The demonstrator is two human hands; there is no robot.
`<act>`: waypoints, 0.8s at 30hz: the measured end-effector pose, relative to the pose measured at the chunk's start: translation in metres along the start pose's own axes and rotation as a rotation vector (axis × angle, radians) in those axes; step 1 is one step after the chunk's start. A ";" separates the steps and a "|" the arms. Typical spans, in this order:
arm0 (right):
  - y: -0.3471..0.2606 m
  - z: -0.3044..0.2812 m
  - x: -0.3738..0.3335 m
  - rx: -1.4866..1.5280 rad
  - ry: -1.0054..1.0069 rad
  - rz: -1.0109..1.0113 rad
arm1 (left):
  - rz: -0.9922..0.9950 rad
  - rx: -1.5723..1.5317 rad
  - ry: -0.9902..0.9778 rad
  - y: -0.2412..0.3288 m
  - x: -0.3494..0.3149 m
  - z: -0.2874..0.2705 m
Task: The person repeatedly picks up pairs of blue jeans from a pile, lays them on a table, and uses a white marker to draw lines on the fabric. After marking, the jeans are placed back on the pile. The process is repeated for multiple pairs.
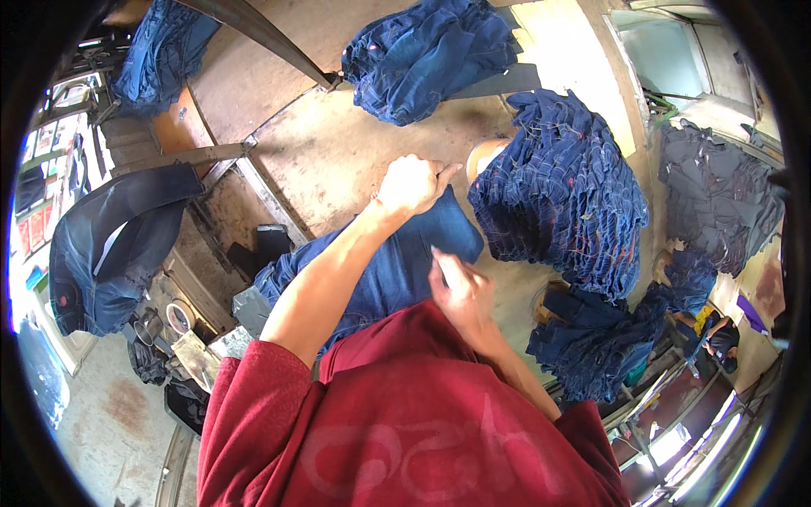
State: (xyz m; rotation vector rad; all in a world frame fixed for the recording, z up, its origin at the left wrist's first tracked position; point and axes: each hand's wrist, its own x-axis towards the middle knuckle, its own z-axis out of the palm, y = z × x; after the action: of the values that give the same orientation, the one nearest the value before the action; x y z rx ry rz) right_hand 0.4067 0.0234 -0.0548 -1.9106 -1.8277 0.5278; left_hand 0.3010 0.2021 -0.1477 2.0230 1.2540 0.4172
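A pair of blue jeans [427, 241] lies across the work surface in front of my body, its far corner reaching up beneath my left hand. My left hand [412, 184] is closed just above that far edge, thumb and fingers pressed together toward the right; what they pinch is too small to make out. Nearer to me, my right hand [465, 291] is at the right part of the jeans, its fingers curled and slightly blurred. Whether it holds something small is hidden.
A tall stack of dark blue denim [557, 190] stands to the right, more jeans [583, 338] below it. A denim pile [427, 55] lies at the far side. Jeans [122, 245] hang at left near a metal frame [274, 198]. A person [720, 338] is at far right.
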 end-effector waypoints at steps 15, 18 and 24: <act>-0.003 -0.001 0.007 -0.015 -0.013 0.011 | -0.014 0.004 -0.007 0.000 0.001 0.001; 0.002 0.008 0.016 0.016 0.028 -0.030 | -0.060 0.016 -0.080 0.002 0.001 -0.002; 0.001 0.009 0.019 -0.094 -0.026 -0.052 | -0.061 0.038 -0.058 0.004 0.001 -0.003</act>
State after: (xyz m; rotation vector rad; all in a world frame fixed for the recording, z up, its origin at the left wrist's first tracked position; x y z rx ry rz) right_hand 0.4031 0.0428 -0.0624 -1.9186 -1.9452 0.4589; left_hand 0.3024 0.2031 -0.1429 2.0080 1.2936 0.3059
